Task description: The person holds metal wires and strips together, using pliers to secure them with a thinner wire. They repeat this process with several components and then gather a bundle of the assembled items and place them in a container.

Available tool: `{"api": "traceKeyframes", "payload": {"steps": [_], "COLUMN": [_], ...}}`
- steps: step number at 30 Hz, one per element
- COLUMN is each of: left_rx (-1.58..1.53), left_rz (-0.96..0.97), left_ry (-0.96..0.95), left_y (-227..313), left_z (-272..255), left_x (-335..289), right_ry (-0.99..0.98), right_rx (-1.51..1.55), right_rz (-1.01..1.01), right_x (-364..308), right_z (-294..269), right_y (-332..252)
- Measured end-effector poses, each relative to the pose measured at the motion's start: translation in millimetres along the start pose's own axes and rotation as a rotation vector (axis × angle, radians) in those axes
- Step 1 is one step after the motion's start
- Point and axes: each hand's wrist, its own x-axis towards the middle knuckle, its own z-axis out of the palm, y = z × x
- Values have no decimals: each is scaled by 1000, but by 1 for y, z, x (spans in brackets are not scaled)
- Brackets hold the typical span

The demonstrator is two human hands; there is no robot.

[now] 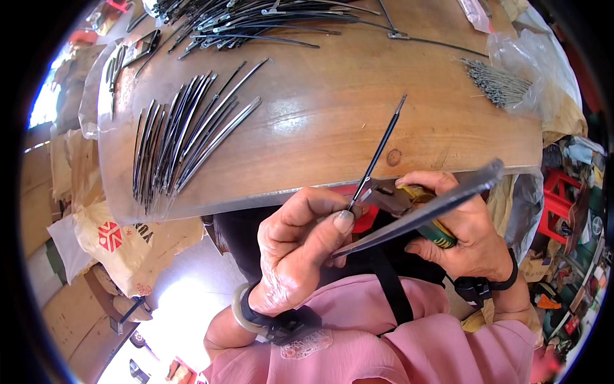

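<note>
My left hand (297, 246) is closed, thumb and forefinger pinching a slim black rod (382, 142) that points up and away over the table edge. A longer dark strip (428, 212) runs from beside those fingers up to the right, passing in front of my right hand. I cannot tell whether rod and strip are joined. My right hand (470, 237) is wrapped round pliers (441, 235) with green and yellow grips. Their metal jaws lie beside the rod, close to my left fingertips; the strip partly hides them.
On the wooden table (320, 141) lies a row of dark curved strips (185, 134) at left. A heap of black rods (249, 22) fills the far side. Thin wires (495, 83) lie by a clear plastic bag at right. A red stool (556, 201) stands beyond the table's right.
</note>
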Motion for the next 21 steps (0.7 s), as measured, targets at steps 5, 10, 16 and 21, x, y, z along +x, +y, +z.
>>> {"api": "traceKeyframes", "payload": {"steps": [5, 10, 16, 21], "left_rx": [116, 297, 235, 887], "left_rz": [54, 225, 139, 347], "left_ry": [73, 293, 284, 635], "left_y": [-15, 6, 27, 49], "left_z": [7, -4, -51, -121], "left_x": [3, -4, 4, -3], "right_ry": [5, 26, 122, 319], "right_rx": [-343, -213, -196, -736], "right_rz": [-153, -277, -396, -192], "right_x": [-4, 24, 41, 22], "right_z": [8, 20, -4, -87], "right_y": [-4, -11, 21, 65]}}
